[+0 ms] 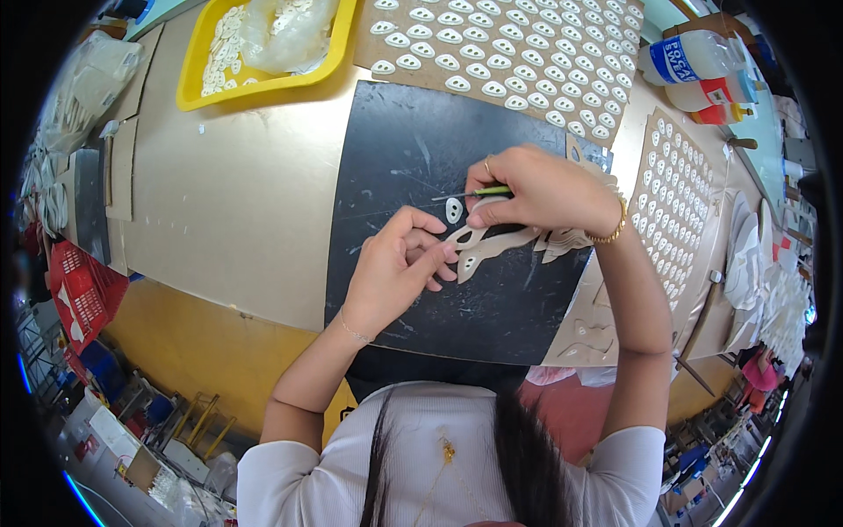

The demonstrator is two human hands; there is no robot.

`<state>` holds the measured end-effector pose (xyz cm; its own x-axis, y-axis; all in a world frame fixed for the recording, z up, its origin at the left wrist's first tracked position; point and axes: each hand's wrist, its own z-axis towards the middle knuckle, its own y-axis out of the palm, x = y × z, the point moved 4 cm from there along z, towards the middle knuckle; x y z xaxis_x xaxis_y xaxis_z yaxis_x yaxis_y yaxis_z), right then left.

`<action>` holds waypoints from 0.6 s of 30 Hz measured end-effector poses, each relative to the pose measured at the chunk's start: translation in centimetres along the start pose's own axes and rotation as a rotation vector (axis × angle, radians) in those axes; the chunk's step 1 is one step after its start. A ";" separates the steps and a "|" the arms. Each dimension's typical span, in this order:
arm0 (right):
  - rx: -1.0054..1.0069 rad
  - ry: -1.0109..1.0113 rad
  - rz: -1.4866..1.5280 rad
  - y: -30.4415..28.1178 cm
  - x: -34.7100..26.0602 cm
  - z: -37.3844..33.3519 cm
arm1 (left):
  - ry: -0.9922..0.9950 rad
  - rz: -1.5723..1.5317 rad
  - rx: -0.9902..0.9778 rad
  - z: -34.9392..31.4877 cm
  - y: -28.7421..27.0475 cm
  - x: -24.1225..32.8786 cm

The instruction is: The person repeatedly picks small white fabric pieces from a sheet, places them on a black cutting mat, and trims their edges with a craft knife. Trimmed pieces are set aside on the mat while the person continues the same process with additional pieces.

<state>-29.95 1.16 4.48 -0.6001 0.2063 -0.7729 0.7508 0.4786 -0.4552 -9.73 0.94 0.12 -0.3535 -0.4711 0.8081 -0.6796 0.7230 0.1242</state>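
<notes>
My left hand pinches the end of a beige, curved cut-out piece between thumb and fingers, over a black mat. My right hand is closed round a thin pointed tool with a green handle, its metal tip directed left. The right thumb and fingers also reach the beige piece's upper edge. Just above the left fingertips lies a small white rounded patch with two dark holes. Below, another beige piece bears a similar white patch. More beige pieces lie stacked under my right wrist.
Brown boards with rows of white patches lie beyond the mat and at the right. A yellow tray with loose patches and a plastic bag stands far left. Bottles stand far right; a red basket is at the left.
</notes>
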 end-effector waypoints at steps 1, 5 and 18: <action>-0.043 0.004 -0.033 -0.2 0.4 0.4 | -0.006 0.019 0.008 0.2 -0.1 0.1; -0.172 -0.032 -0.126 -0.6 0.5 1.9 | -0.040 0.043 0.025 0.3 -0.1 0.4; -0.042 0.031 0.374 0.9 3.6 -7.4 | -0.177 -0.165 -0.116 -0.6 1.2 0.8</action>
<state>-33.49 8.62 4.58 -0.2951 0.3985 -0.8684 0.9080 0.3998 -0.1251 -10.44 1.71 1.25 -0.3580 -0.6610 0.6595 -0.6626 0.6775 0.3192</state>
